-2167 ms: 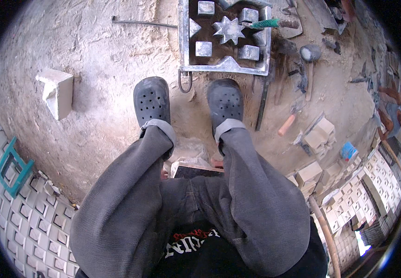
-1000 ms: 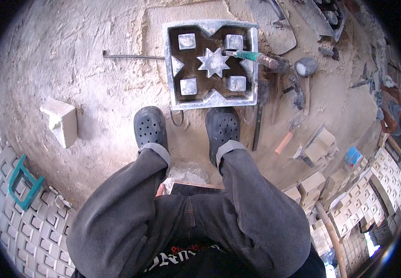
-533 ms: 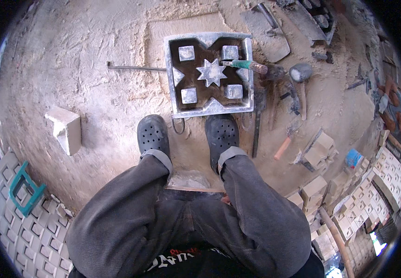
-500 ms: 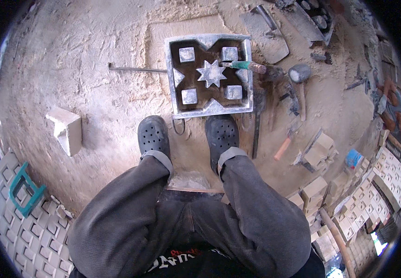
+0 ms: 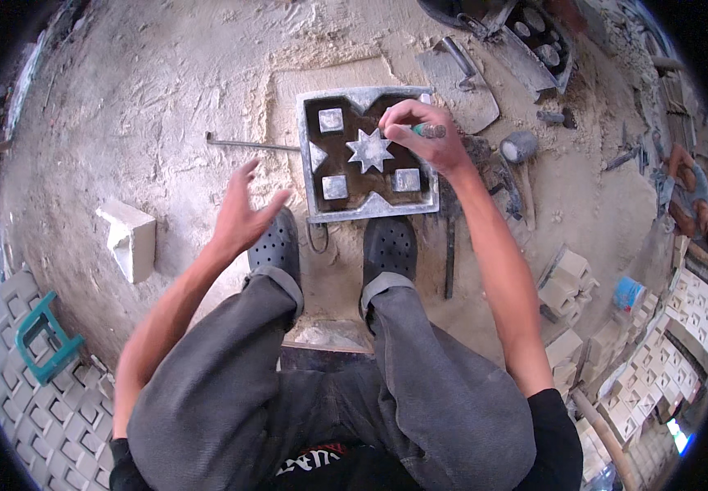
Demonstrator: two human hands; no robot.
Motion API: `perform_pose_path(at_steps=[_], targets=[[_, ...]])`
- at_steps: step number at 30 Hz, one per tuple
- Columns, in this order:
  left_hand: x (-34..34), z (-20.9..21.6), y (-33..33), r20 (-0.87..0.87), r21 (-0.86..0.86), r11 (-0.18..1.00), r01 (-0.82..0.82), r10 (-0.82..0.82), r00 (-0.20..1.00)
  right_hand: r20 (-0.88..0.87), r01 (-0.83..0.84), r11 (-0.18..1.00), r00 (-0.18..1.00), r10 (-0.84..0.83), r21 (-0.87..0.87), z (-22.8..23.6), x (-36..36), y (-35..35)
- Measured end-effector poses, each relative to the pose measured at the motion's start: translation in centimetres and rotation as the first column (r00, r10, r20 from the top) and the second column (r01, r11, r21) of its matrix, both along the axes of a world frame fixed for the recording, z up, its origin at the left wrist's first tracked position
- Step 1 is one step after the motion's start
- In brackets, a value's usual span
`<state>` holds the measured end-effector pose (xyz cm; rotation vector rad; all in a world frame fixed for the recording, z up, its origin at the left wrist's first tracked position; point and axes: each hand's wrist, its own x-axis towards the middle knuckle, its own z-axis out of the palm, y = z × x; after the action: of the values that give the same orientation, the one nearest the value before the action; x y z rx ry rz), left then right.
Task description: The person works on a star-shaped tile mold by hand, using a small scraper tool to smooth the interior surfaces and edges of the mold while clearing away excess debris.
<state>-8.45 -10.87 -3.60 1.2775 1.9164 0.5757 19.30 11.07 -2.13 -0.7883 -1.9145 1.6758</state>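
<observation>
A square metal mould [image 5: 308,190] lies in front of my feet, with a star-shaped core [image 5: 369,150] in the middle and square blocks near its corners. My right hand [image 5: 427,139] is over the mould's upper right part, its fingers closed round a green-handled tool [image 5: 431,129]. The tool's working end is hidden by the fingers. Left of the mould, my left hand [image 5: 243,209] hovers over the ground with thumb and fingers apart, holding nothing. A thin metal rod [image 5: 254,146] runs from the mould's left side.
A broken white block [image 5: 131,237] sits at left. Right of the mould are a trowel [image 5: 472,86], a mallet [image 5: 519,147] and a hammer [image 5: 557,119]. Cast blocks [image 5: 568,274] and a blue container [image 5: 628,293] stand lower right. Another person [image 5: 685,192] is at far right.
Both my hands have come into view. My right hand has taken hold of the green-handled tool lying across the mould. The view has shifted slightly.
</observation>
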Motion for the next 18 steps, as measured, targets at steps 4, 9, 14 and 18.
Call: perform_pose_path(at_steps=[4, 9, 14, 18], targets=[[3.2, 1.3, 7.3, -0.390, 0.166, 0.935, 0.313, -0.230, 0.892, 0.055, 0.139, 0.990, 0.989, -0.140, 0.013, -0.7, -2.4, -0.5], [5.7, -2.3, 9.9, -0.493, 0.272, 0.925, 0.264, -0.101, 0.864, -0.182, 0.320, 0.928, 0.918, -0.353, -0.188, 2.3, -2.8, -2.1], [6.9, -2.8, 10.4, -0.479, 0.293, 0.924, 0.245, -0.080, 0.874, -0.029, 0.344, 0.934, 0.937, -0.348, -0.095, -2.0, -3.1, -1.8], [6.5, -2.7, 10.4, -0.493, 0.288, 0.930, 0.228, -0.060, 0.868, -0.107, 0.299, 0.949, 0.945, -0.310, -0.105, 2.5, -3.4, -1.4]])
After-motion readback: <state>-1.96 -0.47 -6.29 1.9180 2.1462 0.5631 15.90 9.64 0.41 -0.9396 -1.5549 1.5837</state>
